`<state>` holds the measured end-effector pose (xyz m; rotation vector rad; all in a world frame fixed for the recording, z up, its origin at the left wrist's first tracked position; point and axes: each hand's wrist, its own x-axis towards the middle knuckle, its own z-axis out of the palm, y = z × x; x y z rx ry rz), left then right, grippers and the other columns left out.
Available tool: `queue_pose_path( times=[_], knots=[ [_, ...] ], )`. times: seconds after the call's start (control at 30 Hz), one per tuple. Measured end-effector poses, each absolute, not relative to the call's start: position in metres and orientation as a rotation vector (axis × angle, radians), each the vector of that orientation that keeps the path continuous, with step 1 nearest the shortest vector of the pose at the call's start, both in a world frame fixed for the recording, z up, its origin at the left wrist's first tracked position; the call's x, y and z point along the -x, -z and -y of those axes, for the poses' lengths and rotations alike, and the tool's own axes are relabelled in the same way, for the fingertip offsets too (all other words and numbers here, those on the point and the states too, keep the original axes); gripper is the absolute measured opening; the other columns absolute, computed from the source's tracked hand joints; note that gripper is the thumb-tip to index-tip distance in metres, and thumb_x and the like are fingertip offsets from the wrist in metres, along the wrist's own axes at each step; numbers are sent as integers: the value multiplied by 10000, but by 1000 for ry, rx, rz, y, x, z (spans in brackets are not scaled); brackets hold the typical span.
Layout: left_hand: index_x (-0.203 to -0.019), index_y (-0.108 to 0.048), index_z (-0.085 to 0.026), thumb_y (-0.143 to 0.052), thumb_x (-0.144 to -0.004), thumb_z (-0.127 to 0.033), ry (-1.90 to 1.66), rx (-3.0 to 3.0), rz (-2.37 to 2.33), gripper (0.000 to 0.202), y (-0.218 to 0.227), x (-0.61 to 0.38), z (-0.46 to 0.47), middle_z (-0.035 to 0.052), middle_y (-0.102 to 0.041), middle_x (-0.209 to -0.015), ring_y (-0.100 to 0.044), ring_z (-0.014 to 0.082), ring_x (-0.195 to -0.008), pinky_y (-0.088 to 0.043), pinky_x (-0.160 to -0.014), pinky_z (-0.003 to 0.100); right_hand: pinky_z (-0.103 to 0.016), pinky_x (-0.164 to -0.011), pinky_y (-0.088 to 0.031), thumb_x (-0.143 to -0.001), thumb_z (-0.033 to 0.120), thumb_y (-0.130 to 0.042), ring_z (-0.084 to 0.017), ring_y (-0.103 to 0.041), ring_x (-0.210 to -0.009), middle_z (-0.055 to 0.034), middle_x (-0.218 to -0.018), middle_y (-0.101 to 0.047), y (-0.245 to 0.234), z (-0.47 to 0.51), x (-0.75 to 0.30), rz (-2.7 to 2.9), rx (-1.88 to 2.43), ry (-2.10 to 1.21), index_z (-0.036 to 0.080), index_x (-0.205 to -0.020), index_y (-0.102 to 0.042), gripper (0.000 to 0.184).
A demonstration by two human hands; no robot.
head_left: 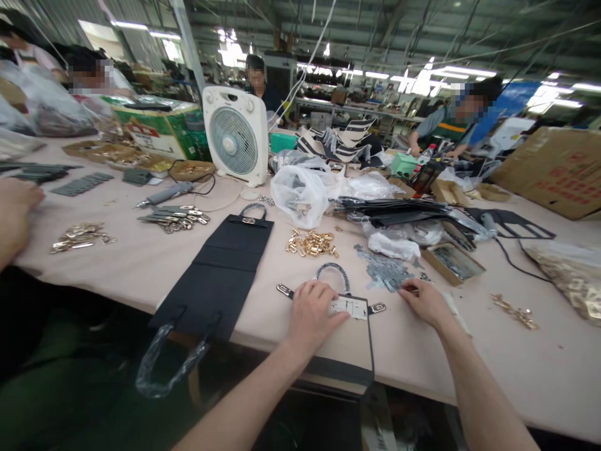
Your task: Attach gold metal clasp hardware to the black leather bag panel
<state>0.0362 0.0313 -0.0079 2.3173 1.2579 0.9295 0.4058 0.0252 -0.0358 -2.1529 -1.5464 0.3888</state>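
Observation:
My left hand (313, 316) lies over a black handbag part (347, 354) with a beige inner face, its thumb spread and its fingers resting near a pale plate (351, 307) with slots. Metal-tipped straps stick out on both sides of this part, and a plastic-wrapped handle (334, 268) arches above it. To the right, my right hand (426, 302) pinches its fingertips together at the edge of a pile of flat grey metal pieces (385, 269). Whatever those fingers hold is too small to make out. Gold-coloured metal fittings (312, 243) are heaped beyond my left hand.
Left of me, another black bag (220, 260) hangs partly over the table edge. A box fan (235, 134), a screwdriver-like power tool (166, 193) and strap piles (174, 217) stand or lie beyond. A cardboard tray (454, 263) sits right. Another person's hand (16, 216) is far left.

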Motion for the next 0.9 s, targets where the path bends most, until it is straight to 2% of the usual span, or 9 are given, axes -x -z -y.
queue_pose_path(
  times=[0.1,0.27,0.43,0.63,0.9],
  knots=[
    [-1040,-701,-261,-923,-771,-407,-950,-2256,-1210,378,15,-33,-33,9,-752,-1102,-599,262,-1163,-449,-1051,466,-408,-799,-534,-772,453,-689,-281,-712,-812,-82,-877,-778,21,-24,-394,1484,2113,-370,235,-840,-727,232],
    [-1127,-767,-277,-931,-755,-441,-944,-2222,-1086,438,25,-28,-41,25,-778,-1217,-595,276,-1242,-447,-1101,465,-376,-758,-540,-827,589,-731,-274,-704,-835,-96,-936,-788,-19,-11,-320,1460,1808,-608,213,-984,-768,410],
    [-1156,-786,-301,-888,-792,-505,-930,-2230,-1144,429,25,-27,-47,16,-785,-1216,-607,273,-1218,-481,-1049,453,-328,-827,-526,-928,491,-668,-232,-695,-879,-37,-940,-791,-43,-8,-235,1718,1594,-926,241,-984,-783,282],
    [-1076,-771,-301,-845,-825,-537,-930,-2235,-1137,352,20,-26,-50,4,-799,-1114,-620,259,-1163,-484,-969,428,-318,-810,-498,-910,403,-635,-223,-693,-858,-13,-895,-782,-36,-20,-210,1779,1656,-937,241,-900,-777,216],
    [-1000,-753,-283,-851,-820,-480,-931,-2221,-1146,285,20,-24,-50,16,-796,-1067,-606,268,-1182,-468,-972,438,-331,-765,-490,-903,376,-621,-235,-683,-819,-28,-850,-768,-23,-30,-207,1853,1753,-878,234,-837,-752,204]
  ],
)
